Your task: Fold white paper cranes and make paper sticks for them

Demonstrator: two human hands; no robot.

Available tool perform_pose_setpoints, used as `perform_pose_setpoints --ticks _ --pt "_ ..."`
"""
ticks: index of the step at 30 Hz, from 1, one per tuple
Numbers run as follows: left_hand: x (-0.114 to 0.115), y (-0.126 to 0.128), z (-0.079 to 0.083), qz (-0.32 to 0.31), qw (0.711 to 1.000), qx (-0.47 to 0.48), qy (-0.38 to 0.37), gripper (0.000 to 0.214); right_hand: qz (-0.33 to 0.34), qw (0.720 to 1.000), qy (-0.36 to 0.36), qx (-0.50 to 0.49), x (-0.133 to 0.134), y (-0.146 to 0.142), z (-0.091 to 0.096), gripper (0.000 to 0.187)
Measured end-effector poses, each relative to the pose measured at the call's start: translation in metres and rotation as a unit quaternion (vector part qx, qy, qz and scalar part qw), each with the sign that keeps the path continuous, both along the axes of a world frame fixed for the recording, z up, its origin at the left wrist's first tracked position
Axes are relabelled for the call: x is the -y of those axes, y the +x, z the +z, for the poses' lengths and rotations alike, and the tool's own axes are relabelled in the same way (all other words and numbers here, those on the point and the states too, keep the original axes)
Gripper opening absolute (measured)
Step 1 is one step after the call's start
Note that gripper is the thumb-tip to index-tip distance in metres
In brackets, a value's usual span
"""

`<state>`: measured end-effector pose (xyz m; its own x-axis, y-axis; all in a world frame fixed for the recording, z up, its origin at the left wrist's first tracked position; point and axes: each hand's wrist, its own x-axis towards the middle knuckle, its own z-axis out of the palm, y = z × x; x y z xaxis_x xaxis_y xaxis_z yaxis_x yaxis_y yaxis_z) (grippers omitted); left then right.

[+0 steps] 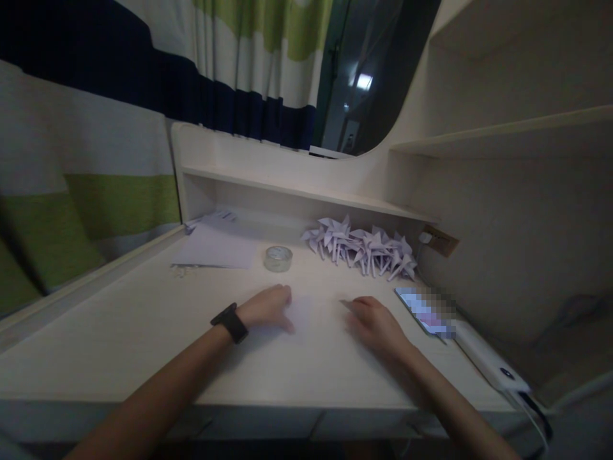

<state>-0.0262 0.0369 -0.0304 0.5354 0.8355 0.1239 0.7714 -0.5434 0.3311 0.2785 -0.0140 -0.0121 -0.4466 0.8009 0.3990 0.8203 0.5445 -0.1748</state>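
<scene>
My left hand (269, 308), with a black watch (231, 322) on its wrist, is over the middle of the desk. Its thumb and fingers are apart. Just right of it lies a faint whitish patch, perhaps a sheet of paper (302, 314), hard to tell from the desk. My right hand (376, 324) is closed, and a thin, grey, pointed piece (351, 306) sticks out of its fingers to the left; its kind is unclear. Beyond the hands stands a roll of clear tape (278, 259). Several folded paper pinwheels (366, 246) are heaped behind my right hand.
A stack of white paper (215, 246) lies at the back left, with small scraps (183, 271) before it. A lit phone (421, 311) lies at the right beside a long white device (488, 354) with a cable. A low shelf (287, 188) overhangs the desk's back.
</scene>
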Motion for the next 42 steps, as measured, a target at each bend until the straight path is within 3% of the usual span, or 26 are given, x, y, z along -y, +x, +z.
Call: perform_pose_setpoints --ticks 3,6,8,15,20,26,31,34,38,42 --pt "0.004 0.008 -0.002 -0.002 1.000 0.015 0.023 0.056 0.083 0.995 -0.057 -0.006 -0.023 -0.031 -0.001 0.040" --pt "0.008 0.014 -0.004 -0.011 0.998 0.027 0.055 0.052 0.157 0.981 -0.105 0.030 -0.053 -0.059 -0.001 0.070" --pt "0.010 0.017 -0.004 -0.009 0.997 0.028 0.068 0.050 0.196 0.969 -0.138 0.059 -0.070 -0.072 0.001 0.068" --pt "0.017 0.018 0.004 0.016 0.995 0.012 0.093 0.049 0.114 0.967 -0.197 0.115 -0.096 -0.086 0.002 0.071" --pt "0.019 0.018 0.008 0.032 0.993 -0.012 0.114 0.050 0.088 0.971 -0.186 0.117 -0.095 -0.084 -0.001 0.064" --pt "0.016 0.014 0.005 0.052 0.992 0.018 0.115 0.043 0.088 0.974 -0.208 -0.027 -0.091 -0.078 -0.005 0.043" --pt "0.008 0.010 0.006 0.169 0.977 0.094 0.090 0.042 0.124 0.931 -0.294 -0.177 -0.103 -0.063 -0.007 0.025" --pt "0.003 0.007 0.009 0.211 0.965 0.128 0.090 0.043 0.146 0.904 -0.337 -0.219 -0.106 -0.045 0.003 0.032" --pt "0.004 0.005 0.011 0.210 0.966 0.099 0.109 0.048 0.130 0.903 -0.343 -0.221 -0.103 -0.016 0.025 0.039" --pt "0.006 0.005 0.009 0.184 0.974 0.055 0.118 0.058 0.127 0.896 -0.396 -0.155 -0.098 0.000 0.036 0.038"
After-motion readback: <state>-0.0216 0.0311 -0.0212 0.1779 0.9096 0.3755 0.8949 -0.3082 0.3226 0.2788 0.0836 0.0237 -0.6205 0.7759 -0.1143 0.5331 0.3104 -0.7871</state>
